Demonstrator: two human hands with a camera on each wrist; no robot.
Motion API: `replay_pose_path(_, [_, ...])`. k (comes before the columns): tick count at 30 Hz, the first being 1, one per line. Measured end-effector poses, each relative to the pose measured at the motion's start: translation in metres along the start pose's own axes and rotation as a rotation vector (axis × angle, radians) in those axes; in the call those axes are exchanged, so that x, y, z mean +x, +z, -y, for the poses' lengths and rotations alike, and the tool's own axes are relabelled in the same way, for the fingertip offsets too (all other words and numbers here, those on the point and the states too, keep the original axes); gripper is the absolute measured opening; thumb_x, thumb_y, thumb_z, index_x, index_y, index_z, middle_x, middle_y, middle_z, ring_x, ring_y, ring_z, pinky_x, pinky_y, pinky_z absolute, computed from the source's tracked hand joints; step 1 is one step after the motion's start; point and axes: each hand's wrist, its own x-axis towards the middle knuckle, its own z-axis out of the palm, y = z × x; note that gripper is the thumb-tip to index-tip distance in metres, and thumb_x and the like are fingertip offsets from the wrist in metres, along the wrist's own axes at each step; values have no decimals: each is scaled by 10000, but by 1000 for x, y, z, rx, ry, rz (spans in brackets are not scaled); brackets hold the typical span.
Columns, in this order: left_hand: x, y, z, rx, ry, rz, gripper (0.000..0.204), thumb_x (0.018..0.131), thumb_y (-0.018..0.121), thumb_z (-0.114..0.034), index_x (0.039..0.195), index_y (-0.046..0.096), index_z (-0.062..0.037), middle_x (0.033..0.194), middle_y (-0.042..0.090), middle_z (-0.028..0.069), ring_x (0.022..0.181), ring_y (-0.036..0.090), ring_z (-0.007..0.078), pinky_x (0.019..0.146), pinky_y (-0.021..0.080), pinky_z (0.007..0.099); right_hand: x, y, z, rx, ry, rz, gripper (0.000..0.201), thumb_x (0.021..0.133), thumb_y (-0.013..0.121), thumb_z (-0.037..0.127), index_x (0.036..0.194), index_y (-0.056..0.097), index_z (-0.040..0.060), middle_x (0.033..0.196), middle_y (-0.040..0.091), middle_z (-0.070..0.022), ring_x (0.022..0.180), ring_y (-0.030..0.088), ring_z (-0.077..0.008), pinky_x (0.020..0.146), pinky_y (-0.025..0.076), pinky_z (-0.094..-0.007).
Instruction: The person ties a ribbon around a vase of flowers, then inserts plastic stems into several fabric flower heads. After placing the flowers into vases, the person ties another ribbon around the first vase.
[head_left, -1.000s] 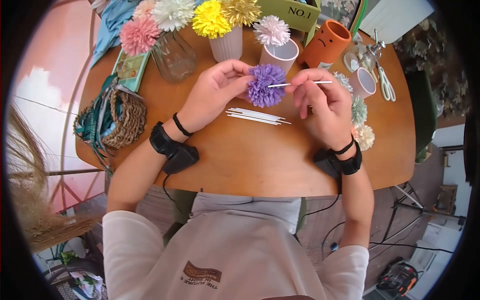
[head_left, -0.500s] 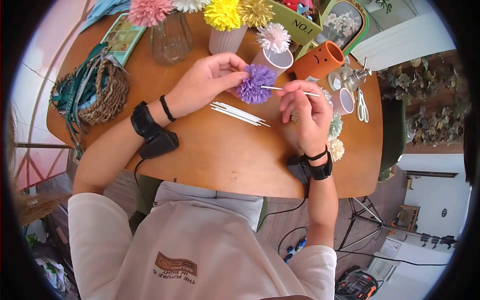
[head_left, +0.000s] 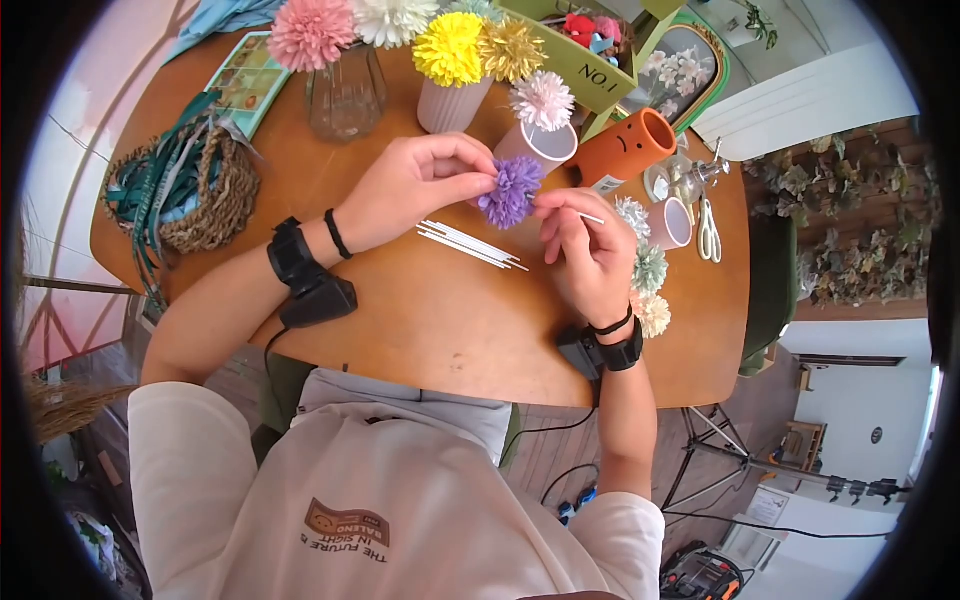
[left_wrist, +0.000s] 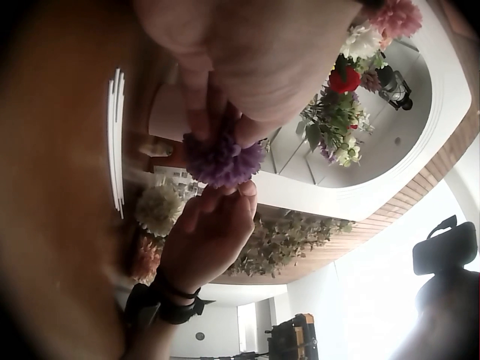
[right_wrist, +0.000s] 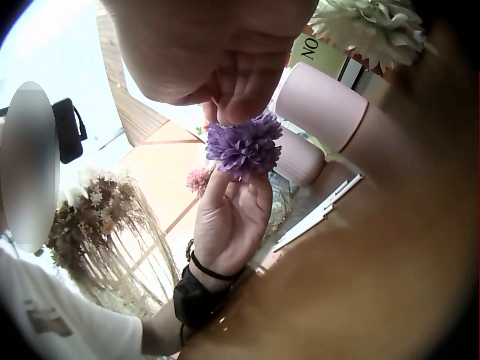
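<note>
Pompom (head_left: 511,191), purple, hangs above the table (head_left: 450,320), pinched from both sides: right hand (head_left: 585,250) grips a white stick (head_left: 590,216) pushed into it, left hand (head_left: 415,185) steadies it, probably bracing. Spare sticks (head_left: 470,245) lie beneath; vases (head_left: 455,95) behind.

On the worktop (head_left: 450,320), a bundle of sticks (head_left: 470,245) lies near the middle. Just above it, the left hand (head_left: 415,185) holds a pompom flower (head_left: 510,190) from the left, and the right hand (head_left: 585,250) meets it from the right. A woven basket (head_left: 205,195) sits at the far left. Vases of flowers (head_left: 450,70) stand along the far edge. Scissors (head_left: 708,228) lie at the right.
</note>
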Motion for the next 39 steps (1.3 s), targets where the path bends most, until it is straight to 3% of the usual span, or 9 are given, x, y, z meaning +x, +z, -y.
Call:
replay_pose_path(5, [-1, 4, -4, -30, 4, -52, 165, 1033, 588, -99, 1143, 638, 13, 1202, 619, 69, 1053, 639, 132, 921, 532, 296, 0, 0, 0, 56, -13, -19, 216, 1016, 513, 15, 1082, 714, -29, 992, 666, -81, 752, 629, -100, 570, 514, -221])
replay_pose_path(8, [1, 3, -9, -409, -43, -103, 225, 1079, 505, -170, 1165, 624, 0, 1158, 628, 78, 1015, 641, 136, 873, 532, 292, -1, -1, -1, 101, -48, -44, 213, 1011, 520, -1, 1093, 714, -27, 998, 663, -83, 763, 633, -103, 570, 511, -217])
replay_pose_path(9, [2, 8, -8, -370, -41, -185, 317, 1096, 467, -259, 1159, 622, 10, 1003, 659, 54, 852, 659, 117, 753, 548, 262, -2, -1, -1, 108, -70, -54, 210, 1007, 525, -6, 1098, 714, -26, 996, 663, -82, 766, 634, -102, 575, 515, -216])
replay_pose_path(16, [-10, 16, -5, 68, -279, 197, 260, 1050, 580, -230, 1000, 680, 5, 839, 669, 1, 700, 610, 65, 629, 511, 223, 0, 8, 5, -228, -263, -52, 224, 946, 597, -49, 1130, 713, 3, 1021, 669, -137, 810, 664, -208, 688, 557, -308])
replay_pose_path(17, [-12, 22, -3, 14, -253, 150, 259, 1038, 610, -233, 1063, 705, 6, 841, 668, -8, 697, 587, 53, 624, 495, 223, -1, 9, 4, -233, -269, -10, 259, 929, 613, -39, 1167, 699, 14, 1066, 664, -157, 898, 654, -277, 791, 543, -362])
replay_pose_path(20, [-9, 13, 5, 53, -193, 189, 298, 1041, 610, -244, 1190, 703, -3, 837, 653, -19, 709, 576, 51, 632, 484, 226, 4, 7, 7, -384, -391, 66, 296, 929, 616, -18, 1215, 678, 23, 1094, 650, -154, 957, 628, -300, 849, 517, -381])
replay_pose_path(23, [-8, 12, 3, 74, -184, 150, 339, 1043, 607, -252, 1279, 682, -21, 825, 634, -27, 719, 562, 50, 645, 475, 225, 5, 5, 6, -451, -402, 95, 313, 924, 621, 1, 1232, 665, 33, 1088, 630, -144, 970, 605, -315, 857, 503, -387])
replay_pose_path(29, [-7, 17, -3, 9, -122, 63, 305, 1064, 554, -188, 1256, 690, 7, 834, 644, -11, 747, 558, 44, 659, 467, 220, -2, 5, 4, -423, -321, 145, 200, 891, 666, 21, 1083, 706, 59, 995, 607, -101, 913, 594, -293, 786, 506, -374])
replay_pose_path(39, [-6, 10, 5, 100, -127, 19, 269, 997, 678, -226, 1151, 737, -14, 802, 658, -31, 691, 538, 40, 622, 457, 215, 2, 11, 11, -494, -406, 302, 198, 850, 745, 97, 1045, 715, 90, 1000, 601, -79, 919, 603, -270, 767, 521, -366])
